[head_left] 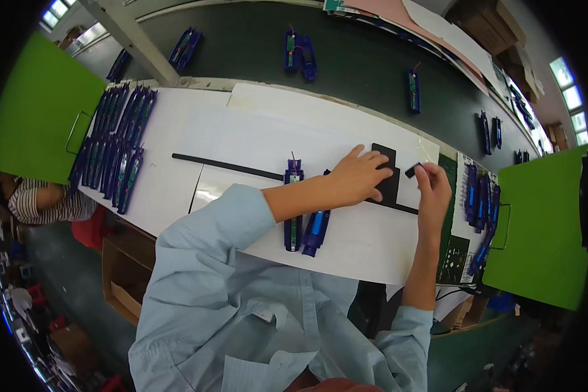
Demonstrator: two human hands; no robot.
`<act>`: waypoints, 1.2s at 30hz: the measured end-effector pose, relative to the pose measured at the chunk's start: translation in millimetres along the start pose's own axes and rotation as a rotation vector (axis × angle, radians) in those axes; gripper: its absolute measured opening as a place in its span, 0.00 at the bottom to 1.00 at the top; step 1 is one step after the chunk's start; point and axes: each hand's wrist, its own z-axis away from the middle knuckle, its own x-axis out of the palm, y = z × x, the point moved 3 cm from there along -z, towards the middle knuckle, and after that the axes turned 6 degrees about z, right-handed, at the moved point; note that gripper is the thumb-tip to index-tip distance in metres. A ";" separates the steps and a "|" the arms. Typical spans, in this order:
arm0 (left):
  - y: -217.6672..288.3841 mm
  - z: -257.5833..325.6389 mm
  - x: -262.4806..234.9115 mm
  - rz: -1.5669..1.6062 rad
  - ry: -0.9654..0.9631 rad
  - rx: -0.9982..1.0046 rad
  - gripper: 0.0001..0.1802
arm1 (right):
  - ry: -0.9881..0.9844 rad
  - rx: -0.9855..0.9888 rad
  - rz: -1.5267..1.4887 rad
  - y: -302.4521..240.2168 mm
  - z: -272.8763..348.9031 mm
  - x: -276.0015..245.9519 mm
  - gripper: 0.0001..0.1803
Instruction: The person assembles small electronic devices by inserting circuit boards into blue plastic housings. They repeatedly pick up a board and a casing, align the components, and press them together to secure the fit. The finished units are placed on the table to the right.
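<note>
My left hand (358, 176) is open, its fingers spread over the edge of a flat black sheet (389, 186) on the white work surface (242, 124). Just right of the sheet, my right hand (434, 187) pinches a small black strip piece (410, 172) between thumb and fingertips. A long thin black bar (225, 165) lies across the surface and passes behind my left forearm. Under that forearm sit two blue plastic housing halves: one with a green circuit board (293, 232), the other with a bright blue part (316, 228). My forearm partly hides both.
Rows of blue housings (114, 140) lie at the left, more housings (480, 199) at the right. Green panels with handles (42, 108) (536, 225) flank the table. Behind runs a dark green belt (366, 72) carrying blue housings. A person in a striped sleeve (52, 202) is at far left.
</note>
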 end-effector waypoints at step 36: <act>68.5 214.5 3.0 -0.182 0.251 -0.124 0.17 | -0.315 0.110 -0.020 -39.7 147.9 126.5 0.08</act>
